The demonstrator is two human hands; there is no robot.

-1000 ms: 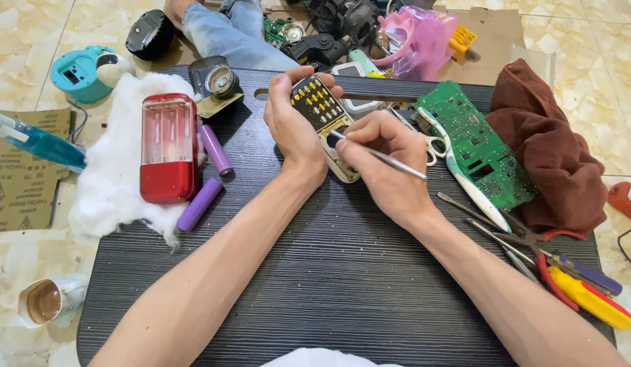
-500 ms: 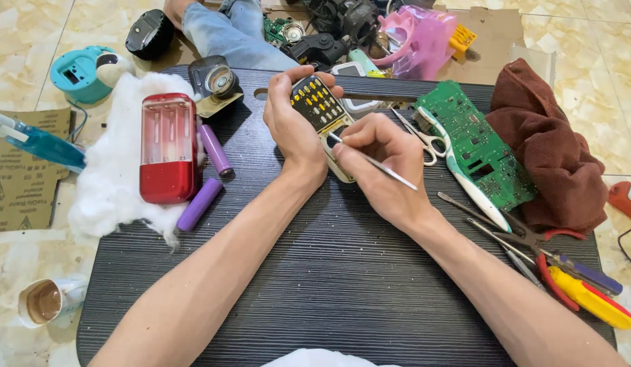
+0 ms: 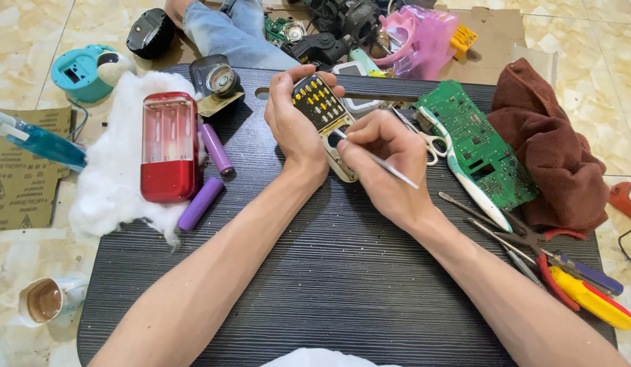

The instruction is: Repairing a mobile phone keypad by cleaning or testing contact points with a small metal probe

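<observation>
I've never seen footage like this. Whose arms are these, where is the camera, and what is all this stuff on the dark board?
No machine here: these are a person's bare arms, filmed by a camera on their head looking down. The left hand holds a small keypad circuit board with yellow contacts. The right hand holds a thin metal tool, pen-style, its tip at the board. On the black work board lie a red battery case on white cotton wadding, two purple cylindrical cells, a green circuit board, a brown cloth, a toothbrush and pliers.
</observation>
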